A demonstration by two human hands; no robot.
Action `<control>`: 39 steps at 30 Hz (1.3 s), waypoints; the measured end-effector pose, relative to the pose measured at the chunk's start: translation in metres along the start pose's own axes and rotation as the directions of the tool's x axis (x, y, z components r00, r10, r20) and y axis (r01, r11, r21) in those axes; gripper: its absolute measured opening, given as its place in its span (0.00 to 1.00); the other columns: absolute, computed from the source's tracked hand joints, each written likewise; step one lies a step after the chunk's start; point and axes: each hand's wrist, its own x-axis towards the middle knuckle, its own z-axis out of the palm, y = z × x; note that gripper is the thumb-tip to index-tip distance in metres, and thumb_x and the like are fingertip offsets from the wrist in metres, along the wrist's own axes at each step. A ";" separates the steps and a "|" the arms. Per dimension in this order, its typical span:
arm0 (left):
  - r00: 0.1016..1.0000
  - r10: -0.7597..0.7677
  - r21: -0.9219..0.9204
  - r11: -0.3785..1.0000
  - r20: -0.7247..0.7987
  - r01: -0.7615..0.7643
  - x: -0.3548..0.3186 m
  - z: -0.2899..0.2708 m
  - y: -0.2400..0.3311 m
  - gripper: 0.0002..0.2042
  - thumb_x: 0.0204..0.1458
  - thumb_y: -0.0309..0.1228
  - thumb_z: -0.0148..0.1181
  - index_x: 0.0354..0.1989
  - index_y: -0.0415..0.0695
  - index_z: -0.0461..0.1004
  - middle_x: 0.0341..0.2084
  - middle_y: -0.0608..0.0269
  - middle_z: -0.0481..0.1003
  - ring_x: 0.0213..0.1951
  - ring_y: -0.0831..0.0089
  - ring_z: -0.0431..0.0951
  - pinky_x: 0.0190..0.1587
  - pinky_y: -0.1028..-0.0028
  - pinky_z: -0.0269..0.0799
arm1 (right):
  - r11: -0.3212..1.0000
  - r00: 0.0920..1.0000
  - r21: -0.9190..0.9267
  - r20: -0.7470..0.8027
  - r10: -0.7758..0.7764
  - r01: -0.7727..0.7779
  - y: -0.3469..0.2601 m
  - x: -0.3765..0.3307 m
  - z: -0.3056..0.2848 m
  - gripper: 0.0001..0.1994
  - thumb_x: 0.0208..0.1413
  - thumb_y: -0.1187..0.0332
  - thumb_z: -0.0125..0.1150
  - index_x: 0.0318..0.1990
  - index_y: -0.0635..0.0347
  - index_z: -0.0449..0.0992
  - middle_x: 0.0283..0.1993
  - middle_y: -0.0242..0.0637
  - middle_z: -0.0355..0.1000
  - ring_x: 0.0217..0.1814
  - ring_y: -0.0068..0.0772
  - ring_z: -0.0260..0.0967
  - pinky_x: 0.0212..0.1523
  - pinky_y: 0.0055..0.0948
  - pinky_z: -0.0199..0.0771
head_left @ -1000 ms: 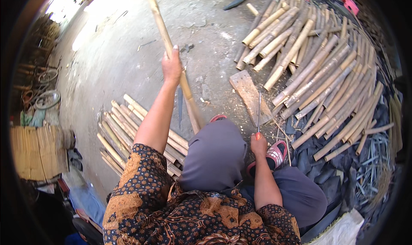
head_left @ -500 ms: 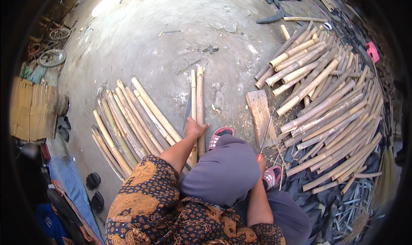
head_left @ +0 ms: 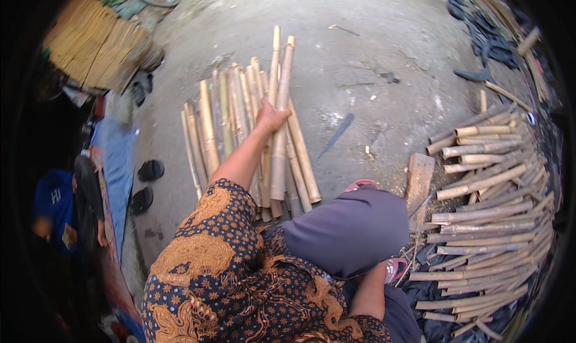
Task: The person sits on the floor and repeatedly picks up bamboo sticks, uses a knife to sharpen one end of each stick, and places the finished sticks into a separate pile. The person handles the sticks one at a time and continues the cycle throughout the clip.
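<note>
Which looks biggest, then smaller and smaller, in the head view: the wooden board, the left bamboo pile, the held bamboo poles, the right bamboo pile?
1. Right bamboo pile
2. Left bamboo pile
3. Held bamboo poles, taken together
4. Wooden board

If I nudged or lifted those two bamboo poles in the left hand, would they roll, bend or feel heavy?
The bamboo poles would probably roll sideways, since they look round. They are likely stiff, showing no sag in the left hand. They may be light for their size if hollow, as open ends in the pile at right suggest.
</note>
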 end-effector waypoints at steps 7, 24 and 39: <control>0.974 -0.168 0.164 0.968 -0.153 0.192 -0.014 -0.129 -0.124 0.47 0.46 0.45 0.73 0.70 0.37 0.52 0.54 0.37 0.76 0.53 0.44 0.80 0.59 0.57 0.75 | 0.345 0.893 -0.911 0.052 -0.447 0.226 -0.018 -0.021 0.019 0.19 0.60 0.54 0.60 0.41 0.65 0.78 0.40 0.52 0.80 0.41 0.54 0.78 0.44 0.47 0.74; 0.955 -0.197 0.323 0.909 -0.222 0.263 -0.045 -0.091 -0.168 0.53 0.53 0.54 0.66 0.78 0.41 0.41 0.73 0.39 0.54 0.72 0.45 0.58 0.71 0.54 0.61 | 0.199 0.873 -0.977 -0.162 -0.459 -0.076 -0.064 -0.087 0.057 0.20 0.53 0.54 0.68 0.50 0.53 0.75 0.48 0.50 0.78 0.49 0.60 0.78 0.49 0.54 0.76; 0.999 0.030 0.821 0.571 -0.024 0.003 -0.014 -0.070 -0.222 0.40 0.61 0.52 0.57 0.76 0.49 0.47 0.73 0.43 0.50 0.62 0.40 0.70 0.60 0.49 0.71 | 0.595 0.487 -0.802 -0.537 -0.689 -0.044 -0.199 -0.007 -0.048 0.28 0.56 0.60 0.66 0.62 0.63 0.69 0.60 0.51 0.65 0.63 0.57 0.64 0.65 0.47 0.65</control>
